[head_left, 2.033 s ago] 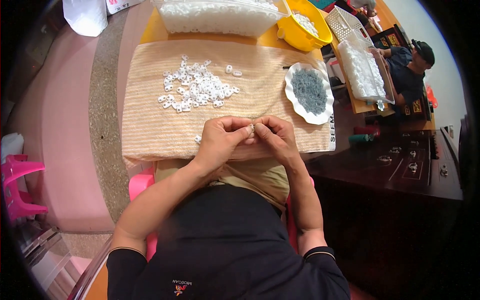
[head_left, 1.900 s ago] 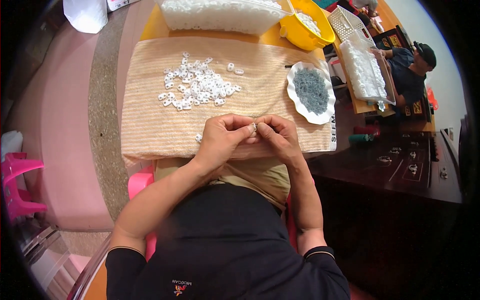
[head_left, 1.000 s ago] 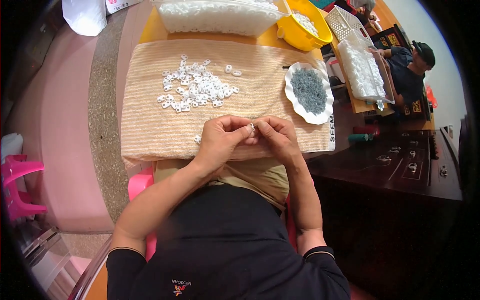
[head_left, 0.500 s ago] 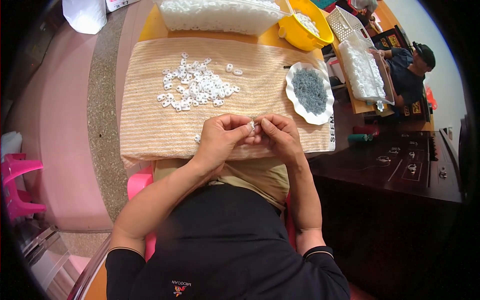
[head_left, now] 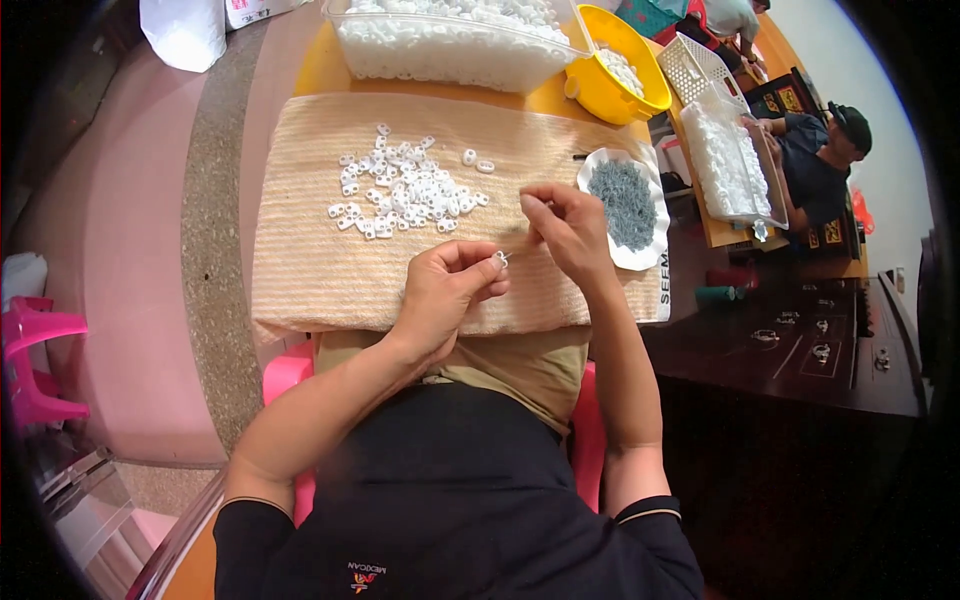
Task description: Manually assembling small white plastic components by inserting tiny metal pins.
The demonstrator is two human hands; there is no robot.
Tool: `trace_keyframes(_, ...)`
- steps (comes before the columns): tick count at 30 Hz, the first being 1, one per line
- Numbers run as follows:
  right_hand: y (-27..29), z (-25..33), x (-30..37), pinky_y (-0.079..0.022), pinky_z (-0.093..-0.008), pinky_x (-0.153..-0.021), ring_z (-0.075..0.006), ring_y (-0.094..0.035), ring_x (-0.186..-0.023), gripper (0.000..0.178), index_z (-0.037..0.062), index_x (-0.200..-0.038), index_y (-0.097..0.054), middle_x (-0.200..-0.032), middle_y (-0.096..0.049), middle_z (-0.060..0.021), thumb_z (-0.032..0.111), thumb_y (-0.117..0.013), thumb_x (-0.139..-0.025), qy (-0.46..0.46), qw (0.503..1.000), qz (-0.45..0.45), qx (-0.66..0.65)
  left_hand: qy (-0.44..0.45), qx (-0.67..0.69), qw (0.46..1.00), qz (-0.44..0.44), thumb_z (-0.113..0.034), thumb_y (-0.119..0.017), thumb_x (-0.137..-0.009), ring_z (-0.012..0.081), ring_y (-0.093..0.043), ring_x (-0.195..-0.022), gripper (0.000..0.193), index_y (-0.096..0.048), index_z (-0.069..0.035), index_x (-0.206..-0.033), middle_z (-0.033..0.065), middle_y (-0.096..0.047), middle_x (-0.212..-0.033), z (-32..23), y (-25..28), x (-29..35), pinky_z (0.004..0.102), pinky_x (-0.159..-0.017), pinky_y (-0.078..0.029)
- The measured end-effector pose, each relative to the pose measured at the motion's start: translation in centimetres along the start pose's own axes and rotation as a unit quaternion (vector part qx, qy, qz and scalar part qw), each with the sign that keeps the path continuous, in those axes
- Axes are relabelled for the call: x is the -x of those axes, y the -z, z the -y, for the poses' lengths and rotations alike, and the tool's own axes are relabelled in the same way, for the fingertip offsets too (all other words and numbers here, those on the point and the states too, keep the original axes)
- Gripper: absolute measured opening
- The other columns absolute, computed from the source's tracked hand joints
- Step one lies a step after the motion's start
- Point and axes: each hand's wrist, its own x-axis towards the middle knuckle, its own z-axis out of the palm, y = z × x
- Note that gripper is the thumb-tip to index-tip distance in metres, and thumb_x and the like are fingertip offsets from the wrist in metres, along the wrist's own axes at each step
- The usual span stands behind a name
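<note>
While the left hand keeps a narrow pinch, thumb against forefinger, on a small white plastic piece, the right hand is apart from it, up and to the right. The right thumb and forefinger are drawn close together, but I cannot tell whether anything sits between them. The pinched piece is above the near part of a striped beige towel, which covers much of a yellow-orange table. Beyond the left hand lies a loose heap of white two-holed plastic pieces, with a pair of stray white pieces just beside it to the right. Near the right hand is a white scalloped dish filled with a tangle of fine grey plastic bits. At the table's far side, a clear plastic bin full of white pieces is next to a yellow basin with more white pieces inside. Farther right, a co-worker in a black cap sits by another clear bin piled with white pieces
</note>
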Motion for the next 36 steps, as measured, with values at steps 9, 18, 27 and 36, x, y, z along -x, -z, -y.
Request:
trace_keyframes(9, -2.4, -1.7, -6.8, -0.049, -0.0366, -0.067, -0.0283, -0.064, -0.073, 0.018, 0.0021, -0.099, -0.068, -0.082, -0.065, -0.0133, 0.011, -0.064, -0.084, 0.255, 0.915, -0.047, 0.308, 0.005, 0.031, 0.999, -0.009, 0.000, -0.063, -0.087, 0.0134, -0.064, -0.077, 0.012, -0.062, 0.003, -0.099, 0.0076, -0.064, -0.087, 0.0, 0.1, -0.1, 0.0255, -0.072, -0.056)
trace_keyframes(18, -2.2, -1.0, -6.0, -0.048, -0.0397, -0.070, -0.0332, -0.062, -0.079, 0.012, 0.0043, -0.089, -0.066, -0.085, -0.063, -0.0140, 0.014, -0.065, -0.082, 0.172, 0.924, 0.010, 0.340, 0.006, 0.032, 0.999, -0.010, -0.001, -0.064, -0.087, 0.0135, -0.064, -0.077, 0.013, -0.062, 0.004, -0.099, 0.0082, -0.064, -0.087, -0.2, -0.1, -0.1, 0.0258, -0.072, -0.057)
trace_keyframes(27, 0.3, -0.6, -1.9, -0.050, -0.0397, -0.071, -0.0329, -0.063, -0.081, 0.011, 0.0056, -0.090, -0.066, -0.086, -0.064, -0.0123, 0.009, -0.064, -0.081, 0.216, 0.895, 0.002, 0.391, 0.001, 0.030, 0.999, -0.012, -0.001, -0.064, -0.087, 0.0135, -0.064, -0.077, 0.013, -0.062, 0.004, -0.099, 0.0084, -0.064, -0.086, -0.2, 0.0, 0.1, 0.0255, -0.072, -0.057)
trace_keyframes(36, 0.5, -1.1, -0.8, -0.050, -0.0401, -0.071, -0.0339, -0.063, -0.079, 0.015, 0.0029, -0.096, -0.067, -0.089, -0.064, -0.0132, 0.011, -0.062, -0.084, 0.206, 0.901, 0.008, 0.382, -0.002, 0.028, 1.000, -0.012, -0.001, -0.064, -0.087, 0.0136, -0.064, -0.076, 0.014, -0.062, 0.004, -0.100, 0.0090, -0.065, -0.085, -0.1, -0.1, 0.1, 0.0247, -0.071, -0.057)
